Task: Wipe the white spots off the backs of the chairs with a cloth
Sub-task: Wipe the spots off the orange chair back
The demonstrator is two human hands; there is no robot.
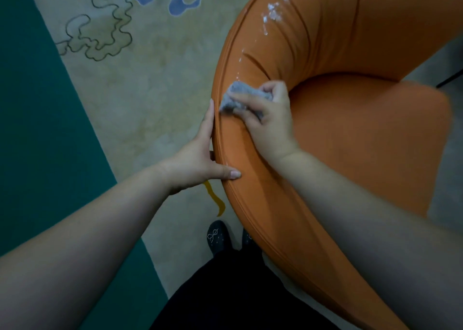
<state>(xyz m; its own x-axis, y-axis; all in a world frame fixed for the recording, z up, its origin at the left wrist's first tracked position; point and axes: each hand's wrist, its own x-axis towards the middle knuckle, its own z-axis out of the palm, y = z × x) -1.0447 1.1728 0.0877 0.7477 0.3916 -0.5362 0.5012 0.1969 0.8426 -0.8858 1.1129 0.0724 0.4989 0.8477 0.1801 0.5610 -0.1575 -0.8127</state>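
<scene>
head view: right hand (269,119) clamps a bunched grey cloth (240,99) with curled fingers, pressing it onto the top of the orange chair (350,141) backrest. left hand (203,154) lies flat, fingers straight along the backrest's outer edge, thumb on the fabric. white spots (274,10) sit further up the backrest, well apart from the cloth, with smaller flecks trailing down toward it. patterned carpet (150,78) underneath, dark shoe (218,237) beside the chair
</scene>
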